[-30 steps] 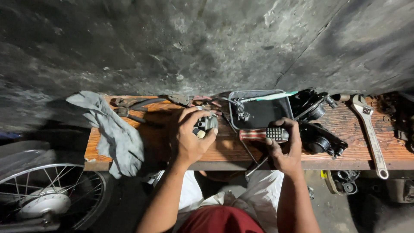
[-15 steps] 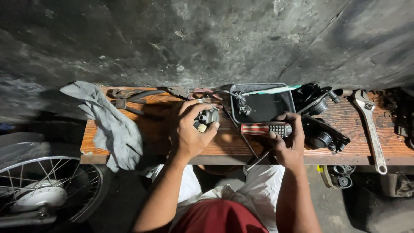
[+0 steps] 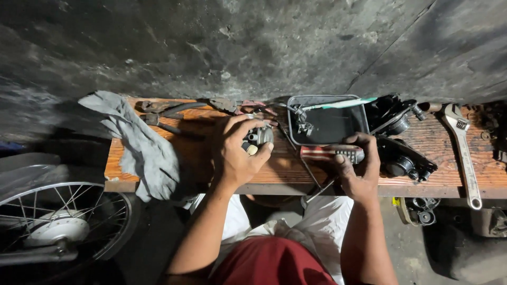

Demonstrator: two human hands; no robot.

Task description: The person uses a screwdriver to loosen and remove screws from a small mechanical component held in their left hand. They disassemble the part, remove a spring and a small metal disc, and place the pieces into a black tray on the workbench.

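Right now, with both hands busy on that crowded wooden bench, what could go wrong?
The small grey metal engine part under the left hand sits among loose pliers, so it might get knocked or slip. The red-handled screwdriver in the right hand lies near the bench's front edge and could roll off. The grey rag overhanging the edge might drag down.

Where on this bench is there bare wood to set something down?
Bare wood lies between the grey rag and the left hand, below the pliers. Right of that, tray, black parts and wrench crowd it.
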